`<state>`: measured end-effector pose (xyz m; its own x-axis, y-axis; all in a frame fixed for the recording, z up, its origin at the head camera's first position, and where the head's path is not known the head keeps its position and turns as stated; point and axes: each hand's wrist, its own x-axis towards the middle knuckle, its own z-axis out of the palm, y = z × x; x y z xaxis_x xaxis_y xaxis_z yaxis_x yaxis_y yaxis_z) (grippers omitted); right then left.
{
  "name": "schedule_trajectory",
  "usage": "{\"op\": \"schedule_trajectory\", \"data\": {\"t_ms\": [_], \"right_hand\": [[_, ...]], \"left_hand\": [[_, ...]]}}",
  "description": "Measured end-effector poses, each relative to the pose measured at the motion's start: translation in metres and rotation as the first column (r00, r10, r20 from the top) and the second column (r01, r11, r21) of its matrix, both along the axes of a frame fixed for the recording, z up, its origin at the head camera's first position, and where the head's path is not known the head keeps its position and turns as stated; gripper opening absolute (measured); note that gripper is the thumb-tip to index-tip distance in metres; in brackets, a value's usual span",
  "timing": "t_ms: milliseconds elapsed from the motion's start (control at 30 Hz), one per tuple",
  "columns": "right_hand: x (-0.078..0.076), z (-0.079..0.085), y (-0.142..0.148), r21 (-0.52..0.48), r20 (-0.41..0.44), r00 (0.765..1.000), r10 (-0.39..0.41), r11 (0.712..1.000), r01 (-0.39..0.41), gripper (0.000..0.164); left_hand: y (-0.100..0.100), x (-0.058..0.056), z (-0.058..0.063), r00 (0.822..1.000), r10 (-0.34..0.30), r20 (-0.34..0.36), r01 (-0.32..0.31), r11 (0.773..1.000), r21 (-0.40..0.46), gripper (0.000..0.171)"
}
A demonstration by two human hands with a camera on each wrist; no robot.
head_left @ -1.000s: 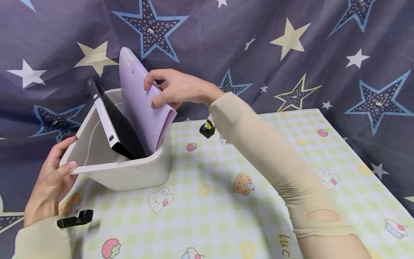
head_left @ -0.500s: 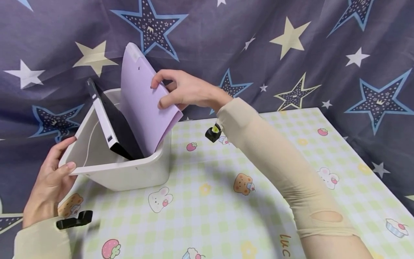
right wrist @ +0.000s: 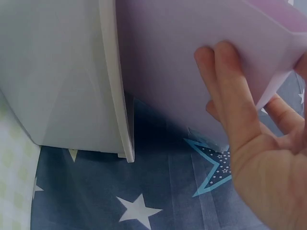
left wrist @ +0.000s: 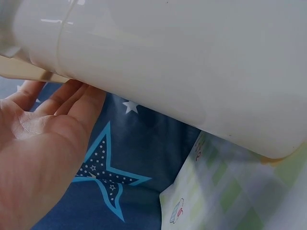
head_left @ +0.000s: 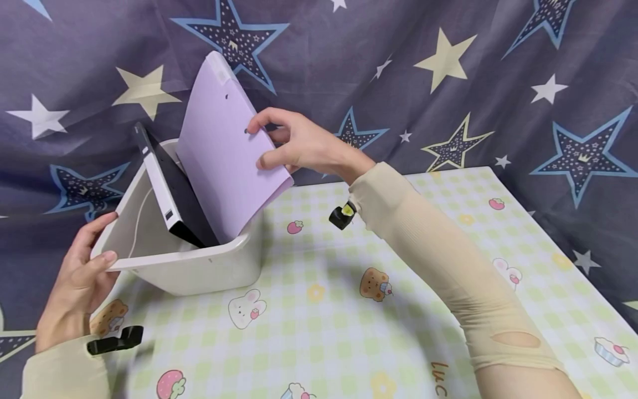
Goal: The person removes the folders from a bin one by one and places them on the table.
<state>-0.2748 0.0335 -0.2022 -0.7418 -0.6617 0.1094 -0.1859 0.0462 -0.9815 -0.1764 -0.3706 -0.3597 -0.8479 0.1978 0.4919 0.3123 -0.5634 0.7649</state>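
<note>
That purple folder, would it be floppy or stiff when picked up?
The purple folder is probably fairly stiff: gripped at one edge by the right hand, its cover shows no obvious sag. It might flex slightly, looking thin, and its smooth surface could slip.

— What colours sit at the left?
— The open-topped plastic tub [head_left: 199, 274] is plain white, the thin plastic folder [head_left: 219, 144] pale lilac, and the flat rectangular file [head_left: 186, 199] black with a white spine [head_left: 159, 185].
— And the smooth tabletop cover [head_left: 309, 343]?
— Light green and white checks, printed with pink strawberries [head_left: 170, 383] and white rabbits [head_left: 246, 308].
— The fabric backdrop [head_left: 324, 55] on the far side?
— Dusky blue-purple, with cream, white and blue-outlined stars [head_left: 445, 60].
— The long fabric sleeves [head_left: 423, 244]?
— Plain cream.
</note>
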Motion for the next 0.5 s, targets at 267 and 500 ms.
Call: {"op": "schedule_trajectory", "data": {"t_ms": [267,500], "right_hand": [[0.01,-0.005,0.011,-0.06,-0.035,0.999,-0.042,0.997,0.04,0.048],[0.017,-0.011,0.018,-0.093,-0.076,0.995,-0.063,0.994,0.056,0.049]], "left_hand": [[0.0,0.002,0.002,1.0,0.016,0.003,-0.016,1.0,-0.022,0.066],[-0.001,0.005,0.002,1.0,0.021,0.003,-0.021,0.999,-0.027,0.066]]}}
